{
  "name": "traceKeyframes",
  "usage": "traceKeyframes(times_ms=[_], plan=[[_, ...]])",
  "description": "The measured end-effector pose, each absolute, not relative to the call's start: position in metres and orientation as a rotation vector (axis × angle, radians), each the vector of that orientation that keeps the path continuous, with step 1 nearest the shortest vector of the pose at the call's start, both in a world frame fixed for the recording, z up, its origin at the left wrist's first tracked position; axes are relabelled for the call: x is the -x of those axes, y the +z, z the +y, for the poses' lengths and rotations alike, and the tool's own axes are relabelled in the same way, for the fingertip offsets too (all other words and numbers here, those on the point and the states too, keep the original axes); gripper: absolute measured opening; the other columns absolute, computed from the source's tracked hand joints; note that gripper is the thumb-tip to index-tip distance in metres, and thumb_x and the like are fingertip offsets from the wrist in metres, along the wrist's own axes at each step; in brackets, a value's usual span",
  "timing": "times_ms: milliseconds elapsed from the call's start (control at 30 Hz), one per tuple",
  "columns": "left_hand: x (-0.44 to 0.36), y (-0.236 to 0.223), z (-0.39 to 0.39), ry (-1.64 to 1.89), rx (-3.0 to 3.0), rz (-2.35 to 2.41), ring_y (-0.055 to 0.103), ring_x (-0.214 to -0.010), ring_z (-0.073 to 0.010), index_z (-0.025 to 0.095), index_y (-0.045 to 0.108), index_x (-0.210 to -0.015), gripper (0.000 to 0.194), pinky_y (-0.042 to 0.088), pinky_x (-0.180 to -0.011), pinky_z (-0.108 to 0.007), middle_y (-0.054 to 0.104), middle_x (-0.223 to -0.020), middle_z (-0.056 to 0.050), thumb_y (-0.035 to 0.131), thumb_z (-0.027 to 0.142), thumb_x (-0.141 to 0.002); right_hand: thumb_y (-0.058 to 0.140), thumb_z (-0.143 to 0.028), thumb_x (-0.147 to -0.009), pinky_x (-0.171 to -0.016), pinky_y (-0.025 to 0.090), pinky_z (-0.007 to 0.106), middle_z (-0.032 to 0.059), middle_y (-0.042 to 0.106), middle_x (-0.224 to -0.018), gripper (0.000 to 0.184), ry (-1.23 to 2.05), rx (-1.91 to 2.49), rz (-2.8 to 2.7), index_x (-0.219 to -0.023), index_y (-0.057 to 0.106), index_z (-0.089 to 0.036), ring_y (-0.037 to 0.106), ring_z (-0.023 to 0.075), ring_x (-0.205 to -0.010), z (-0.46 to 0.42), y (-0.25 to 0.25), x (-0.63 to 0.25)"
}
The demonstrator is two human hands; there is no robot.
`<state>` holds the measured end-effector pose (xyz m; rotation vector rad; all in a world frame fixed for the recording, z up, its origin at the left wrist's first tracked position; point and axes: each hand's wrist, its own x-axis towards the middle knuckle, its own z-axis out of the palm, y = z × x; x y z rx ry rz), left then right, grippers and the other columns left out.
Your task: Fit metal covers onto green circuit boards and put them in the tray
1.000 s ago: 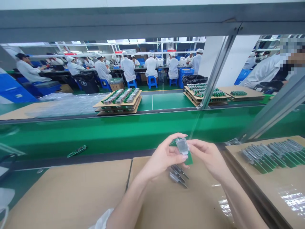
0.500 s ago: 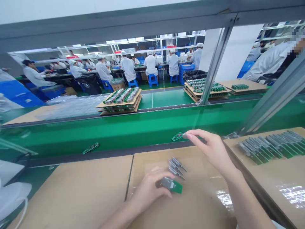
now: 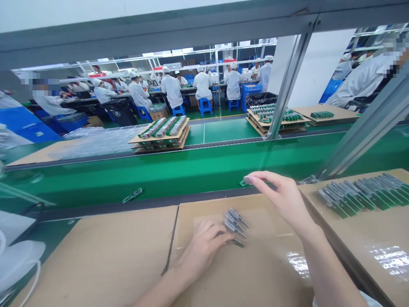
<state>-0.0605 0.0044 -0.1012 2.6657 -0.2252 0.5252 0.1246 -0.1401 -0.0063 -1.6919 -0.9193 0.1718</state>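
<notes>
My right hand (image 3: 283,197) reaches forward to the near edge of the green conveyor belt (image 3: 191,172). Its thumb and forefinger pinch a small green circuit board (image 3: 243,183) lying there. My left hand (image 3: 204,245) lies palm down on a cardboard sheet (image 3: 243,273) in front of me, fingers stretched flat. Its fingertips touch a short row of bagged circuit boards (image 3: 234,221). The dark edge of one more board (image 3: 238,243) shows just past the fingertips.
Another small board (image 3: 132,195) lies on the belt to the left. A cardboard sheet with a long row of boards (image 3: 361,194) sits at my right. Stacked trays of boards (image 3: 162,130) stand beyond the belt. A slanted metal post (image 3: 287,85) rises ahead. People in white coats sit behind.
My left hand has laid its bagged board down by the row and flattened over it. My right hand stays at the belt, and the small board there has moved slightly right.
</notes>
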Motion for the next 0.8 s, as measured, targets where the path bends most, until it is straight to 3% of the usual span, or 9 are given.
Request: traceKeyframes(times_ms=[167,333,433,533,667,800], plan=[[0.051,-0.103,0.009,0.654,-2.787,-0.133,0.047,-0.082,-0.0161,0.027,0.064,-0.096,0.019,0.033,-0.069,-0.029,0.058,-0.087,-0.003,0.051,0.015,-0.09,0.056,-0.036,-0.086,-0.076,0.051,0.032,0.0016,0.075,-0.091,0.02,0.195,1.672,-0.872,-0.085,0.072,-0.023,0.067,0.0215,-0.091,-0.141,-0.003,-0.125],[0.045,-0.094,0.019,0.516,-2.836,-0.328,0.045,-0.085,-0.0175,0.023,0.06,-0.103,0.016,0.034,-0.073,-0.03,0.062,-0.093,-0.003,0.052,0.019,-0.09,0.056,-0.039,-0.085,-0.08,0.051,0.034,0.002,0.075,-0.09,0.022,0.161,1.657,-0.823,-0.086,0.072,-0.024,0.068,0.0217,-0.089,-0.144,-0.007,-0.135],[0.044,-0.093,0.025,0.481,-2.871,-0.368,0.045,-0.085,-0.0179,0.023,0.06,-0.099,0.014,0.035,-0.074,-0.031,0.062,-0.092,-0.003,0.051,0.017,-0.09,0.054,-0.039,-0.085,-0.086,0.048,0.037,0.0035,0.074,-0.097,0.024,0.032,1.788,-0.717,-0.087,0.073,-0.024,0.065,0.0231,-0.095,-0.14,-0.031,-0.153],[0.048,-0.097,0.026,0.469,-2.832,-0.335,0.047,-0.087,-0.0176,0.024,0.059,-0.103,0.016,0.037,-0.076,-0.031,0.06,-0.095,-0.004,0.052,0.019,-0.09,0.054,-0.035,-0.08,-0.095,0.041,0.043,0.0108,0.07,-0.108,0.026,-0.085,2.003,-0.53,-0.08,0.074,-0.02,0.056,0.0291,-0.111,-0.131,-0.071,-0.178],[0.052,-0.098,0.032,0.423,-2.69,-0.168,0.052,-0.096,-0.0191,0.027,0.05,-0.121,0.041,0.044,-0.083,-0.031,0.058,-0.106,-0.006,0.06,0.04,-0.083,0.052,-0.03,-0.077,-0.101,0.031,0.051,0.0142,0.072,-0.096,0.025,-0.09,2.087,-0.434,-0.07,0.073,-0.018,0.049,0.0344,-0.118,-0.116,-0.118,-0.206],[0.046,-0.092,0.067,0.584,-2.636,0.35,0.054,-0.105,-0.0211,0.027,0.058,-0.11,0.028,0.042,-0.094,-0.036,0.06,-0.107,-0.005,0.049,0.042,-0.089,0.054,-0.025,-0.072,-0.101,0.03,0.05,0.0161,0.069,-0.1,0.021,-0.07,2.098,-0.394,-0.063,0.07,-0.017,0.048,0.0343,-0.118,-0.105,-0.138,-0.219]])
